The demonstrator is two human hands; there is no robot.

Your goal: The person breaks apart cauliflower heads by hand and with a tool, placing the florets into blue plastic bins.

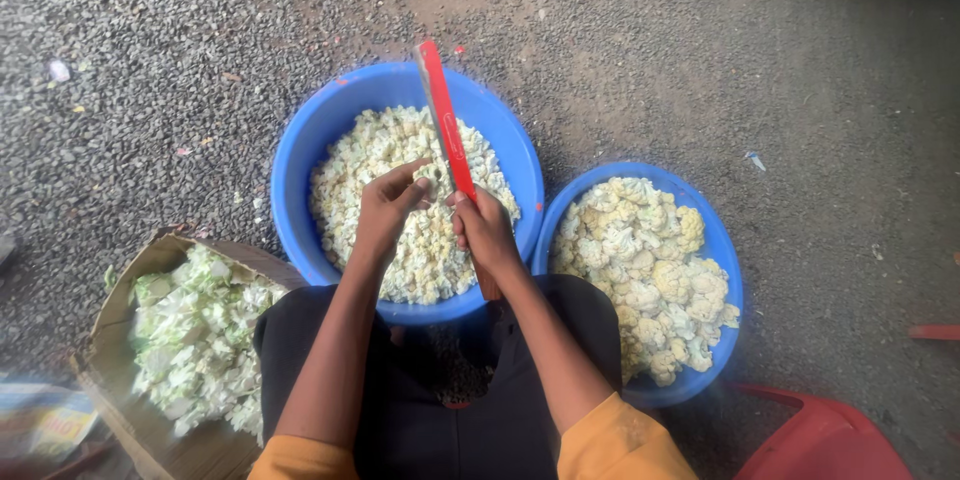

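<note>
My left hand (388,205) pinches a small cauliflower floret (432,180) over a big blue tub (330,120) filled with cut cauliflower pieces. My right hand (485,230) touches the same floret and rests against a red upright blade (445,120) on a wooden base that stands across the tub. The floret is pressed against the blade's edge. A second, smaller blue tub (725,260) to the right holds larger whole florets (650,270).
A cardboard box (120,290) of green cauliflower leaves sits at lower left. A red plastic seat (820,440) shows at lower right. My knees in dark cloth are under the tubs. Gravel ground lies all around.
</note>
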